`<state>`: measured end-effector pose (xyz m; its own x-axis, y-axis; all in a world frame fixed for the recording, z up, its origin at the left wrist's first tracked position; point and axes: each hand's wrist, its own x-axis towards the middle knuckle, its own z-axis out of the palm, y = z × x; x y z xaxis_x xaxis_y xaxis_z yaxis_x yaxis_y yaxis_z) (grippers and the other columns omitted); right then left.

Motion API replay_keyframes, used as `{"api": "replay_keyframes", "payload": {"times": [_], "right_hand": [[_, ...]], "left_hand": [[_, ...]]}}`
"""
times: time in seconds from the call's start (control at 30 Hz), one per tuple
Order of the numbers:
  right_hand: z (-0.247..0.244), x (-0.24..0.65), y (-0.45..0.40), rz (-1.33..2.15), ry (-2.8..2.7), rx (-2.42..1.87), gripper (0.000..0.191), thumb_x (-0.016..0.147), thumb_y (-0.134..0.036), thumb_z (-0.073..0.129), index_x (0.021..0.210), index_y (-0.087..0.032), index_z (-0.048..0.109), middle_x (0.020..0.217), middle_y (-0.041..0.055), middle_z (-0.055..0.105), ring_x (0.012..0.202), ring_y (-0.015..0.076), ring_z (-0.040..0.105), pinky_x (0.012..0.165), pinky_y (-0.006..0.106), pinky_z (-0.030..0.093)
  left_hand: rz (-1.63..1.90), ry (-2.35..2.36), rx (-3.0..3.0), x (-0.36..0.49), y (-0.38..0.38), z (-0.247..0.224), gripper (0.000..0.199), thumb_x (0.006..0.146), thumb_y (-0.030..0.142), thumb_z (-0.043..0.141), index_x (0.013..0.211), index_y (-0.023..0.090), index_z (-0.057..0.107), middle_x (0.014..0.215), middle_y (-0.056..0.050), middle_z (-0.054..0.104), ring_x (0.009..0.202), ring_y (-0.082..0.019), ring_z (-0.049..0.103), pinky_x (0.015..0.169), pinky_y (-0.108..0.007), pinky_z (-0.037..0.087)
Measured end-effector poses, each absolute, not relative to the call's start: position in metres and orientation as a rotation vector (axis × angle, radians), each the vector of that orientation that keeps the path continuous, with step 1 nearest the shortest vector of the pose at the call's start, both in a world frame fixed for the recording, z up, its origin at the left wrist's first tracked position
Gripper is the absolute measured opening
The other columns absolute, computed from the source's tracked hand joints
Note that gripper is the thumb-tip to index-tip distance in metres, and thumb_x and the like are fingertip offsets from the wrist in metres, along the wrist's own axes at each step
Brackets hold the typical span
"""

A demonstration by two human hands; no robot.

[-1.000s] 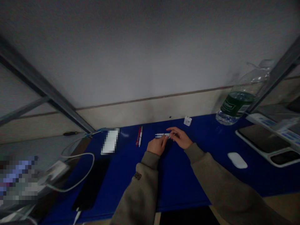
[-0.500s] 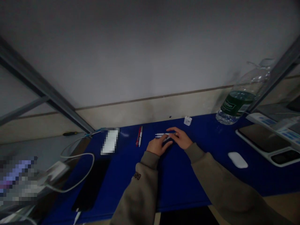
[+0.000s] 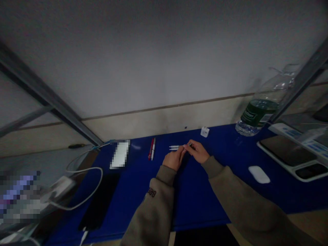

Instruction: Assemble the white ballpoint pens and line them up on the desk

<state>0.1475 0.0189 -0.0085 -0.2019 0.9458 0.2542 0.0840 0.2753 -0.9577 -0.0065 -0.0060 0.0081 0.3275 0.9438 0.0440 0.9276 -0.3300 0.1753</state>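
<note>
My left hand and my right hand meet over the blue desk, fingers closed together around a slim pen. Most of that pen is hidden by the fingers; only a short piece shows between them. Just beyond my left hand lie two white pens, side by side, their right ends covered by the hand. Farther left, a red pen rests beside a white pen.
A white charger plug stands near the wall, with a large water bottle to its right. A white oval case and a flat scale-like device are at right. At left are a black phone and a white cable.
My hands have come closer together, and their spread fingers have closed on the pen. My left hand has shifted slightly right.
</note>
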Motion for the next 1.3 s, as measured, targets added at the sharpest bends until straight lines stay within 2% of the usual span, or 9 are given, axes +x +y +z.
{"api": "replay_keyframes", "payload": {"times": [0.1, 0.2, 0.3, 0.4, 0.6, 0.7, 0.87, 1.1, 1.3], "right_hand": [[-0.011, 0.146, 0.02, 1.048, -1.507, -1.042, 0.033, 0.078, -0.049, 0.057, 0.064, -0.019, 0.05, 0.052, -0.0039, 0.048, 0.05, 0.0103, 0.042, 0.048, 0.023, 0.032], [-0.014, 0.146, 0.023, 1.01, -1.412, -1.101, 0.038, 0.075, -0.052, 0.058, 0.061, -0.019, 0.047, 0.048, -0.0053, 0.044, 0.046, 0.0097, 0.039, 0.046, 0.024, 0.029], [-0.015, 0.149, 0.026, 0.99, -1.302, -1.127, 0.04, 0.075, -0.055, 0.057, 0.059, -0.019, 0.046, 0.046, -0.0057, 0.042, 0.044, 0.0093, 0.036, 0.045, 0.024, 0.029], [-0.014, 0.15, 0.027, 0.978, -1.262, -1.147, 0.041, 0.074, -0.055, 0.057, 0.058, -0.019, 0.046, 0.045, -0.0051, 0.043, 0.045, 0.0096, 0.038, 0.047, 0.024, 0.03], [-0.013, 0.151, 0.027, 0.864, -1.378, -1.151, 0.037, 0.081, -0.052, 0.051, 0.074, -0.017, 0.06, 0.068, 0.004, 0.063, 0.063, 0.0155, 0.055, 0.06, 0.027, 0.04], [-0.016, 0.154, 0.029, 0.778, -1.411, -1.188, 0.038, 0.083, -0.051, 0.048, 0.076, -0.017, 0.062, 0.074, 0.0058, 0.066, 0.07, 0.0175, 0.058, 0.064, 0.028, 0.041], [-0.021, 0.155, 0.03, 0.718, -1.474, -1.246, 0.042, 0.084, -0.053, 0.044, 0.072, -0.017, 0.063, 0.063, 0.0028, 0.061, 0.06, 0.0157, 0.053, 0.056, 0.026, 0.038], [-0.022, 0.155, 0.028, 0.672, -1.528, -1.271, 0.044, 0.085, -0.053, 0.042, 0.069, -0.018, 0.064, 0.049, -0.0018, 0.047, 0.049, 0.0129, 0.044, 0.048, 0.025, 0.031], [-0.022, 0.154, 0.027, 0.681, -1.561, -1.277, 0.045, 0.084, -0.053, 0.042, 0.068, -0.017, 0.065, 0.049, -0.0014, 0.048, 0.048, 0.0126, 0.044, 0.048, 0.025, 0.03]], "left_hand": [[0.195, 1.775, 2.465, -0.005, -0.006, 0.004, 0.045, 0.094, 0.048, 0.017, 0.122, 0.026, 0.044, 0.082, -0.006, 0.067, 0.074, -0.021, 0.065, 0.064, -0.028, 0.046], [0.332, 1.733, 2.498, -0.008, -0.003, 0.0, 0.04, 0.094, 0.045, 0.022, 0.123, 0.027, 0.044, 0.093, -0.005, 0.065, 0.081, -0.018, 0.063, 0.067, -0.026, 0.046], [0.549, 1.65, 2.585, -0.011, 0.001, -0.001, 0.035, 0.095, 0.041, 0.027, 0.121, 0.026, 0.047, 0.106, -0.004, 0.06, 0.093, -0.014, 0.057, 0.075, -0.023, 0.044], [0.619, 1.611, 2.715, -0.013, 0.004, -0.001, 0.032, 0.094, 0.038, 0.033, 0.113, 0.025, 0.055, 0.104, -0.004, 0.058, 0.092, -0.014, 0.053, 0.08, -0.025, 0.042], [0.556, 2.015, 2.701, -0.034, 0.011, 0.003, 0.029, 0.093, 0.031, 0.037, 0.111, 0.023, 0.058, 0.101, -0.007, 0.059, 0.091, -0.019, 0.052, 0.077, -0.031, 0.04], [0.435, 2.32, 2.517, -0.051, 0.017, 0.003, 0.026, 0.092, 0.029, 0.039, 0.105, 0.022, 0.061, 0.095, -0.008, 0.061, 0.094, -0.022, 0.053, 0.077, -0.033, 0.04], [0.267, 2.48, 2.29, -0.061, 0.022, 0.001, 0.022, 0.088, 0.028, 0.047, 0.089, 0.016, 0.065, 0.089, -0.01, 0.064, 0.09, -0.024, 0.056, 0.075, -0.033, 0.041], [0.333, 2.595, 2.178, -0.056, 0.015, 0.005, 0.028, 0.084, 0.038, 0.05, 0.09, 0.016, 0.066, 0.096, -0.012, 0.063, 0.094, -0.027, 0.053, 0.075, -0.036, 0.041], [0.33, 2.673, 2.033, -0.061, 0.017, 0.002, 0.036, 0.084, 0.044, 0.048, 0.091, 0.015, 0.067, 0.094, -0.013, 0.064, 0.094, -0.027, 0.052, 0.078, -0.036, 0.04]]}}
